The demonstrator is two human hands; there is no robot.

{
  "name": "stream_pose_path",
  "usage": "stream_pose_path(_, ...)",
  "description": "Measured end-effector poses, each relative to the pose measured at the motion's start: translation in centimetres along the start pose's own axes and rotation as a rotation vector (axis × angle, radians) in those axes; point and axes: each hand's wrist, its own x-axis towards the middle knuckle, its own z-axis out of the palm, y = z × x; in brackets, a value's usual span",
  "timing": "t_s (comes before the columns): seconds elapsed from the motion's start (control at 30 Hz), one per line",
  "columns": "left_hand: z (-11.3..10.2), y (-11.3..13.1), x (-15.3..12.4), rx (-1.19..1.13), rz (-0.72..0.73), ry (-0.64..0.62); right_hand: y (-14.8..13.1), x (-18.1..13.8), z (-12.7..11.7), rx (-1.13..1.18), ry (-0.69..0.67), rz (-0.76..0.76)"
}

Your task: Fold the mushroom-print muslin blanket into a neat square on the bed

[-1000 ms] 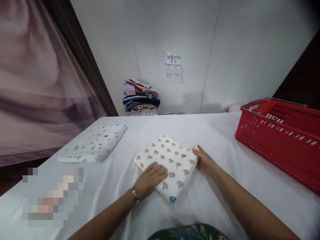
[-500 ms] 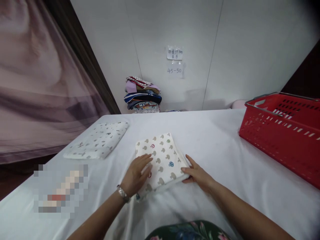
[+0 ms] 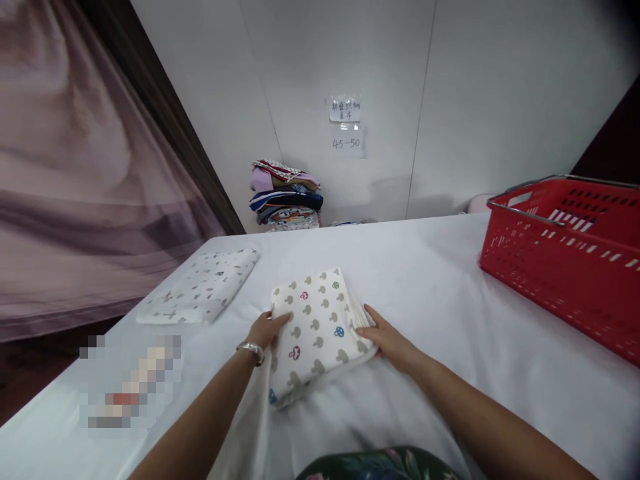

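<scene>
In front of me a folded white cloth [image 3: 317, 327] printed with mushrooms lies on the white-covered table [image 3: 420, 267]. My left hand [image 3: 265, 328] grips its left edge, thumb on top and the other fingers hidden beneath or behind it. On the opposite side, my right hand [image 3: 387, 339] pinches the right edge, where several layers show. A silver bracelet [image 3: 254, 350] circles my left wrist. To the left rests another folded white cloth [image 3: 203, 287] with small prints, apart from both hands.
A red plastic basket [image 3: 565, 253] with a metal handle stands at the right. Behind the table's far edge rises a stack of folded fabrics [image 3: 287, 197] against the wall. A pixelated patch [image 3: 133, 387] covers something at the left front. A pink curtain [image 3: 80, 187] hangs at the left.
My left hand has moved from the top of the mushroom-print cloth to its left edge and taken hold there. My right hand stays at the right edge. The view has shifted slightly.
</scene>
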Motion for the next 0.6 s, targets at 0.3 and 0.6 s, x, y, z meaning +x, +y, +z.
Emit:
stream_pose_path(0.3, -3.8, 6.4, 3.5, 0.109, 0.414, 0.207, -0.5, -0.1, 3.2, 0.140, -0.054, -0.195)
stream_pose_path(0.6, -3.8, 8.8, 5.2, 0.353, 0.370, 0.224, 1.4, 4.5, 7.7, 0.220, -0.097, -0.116)
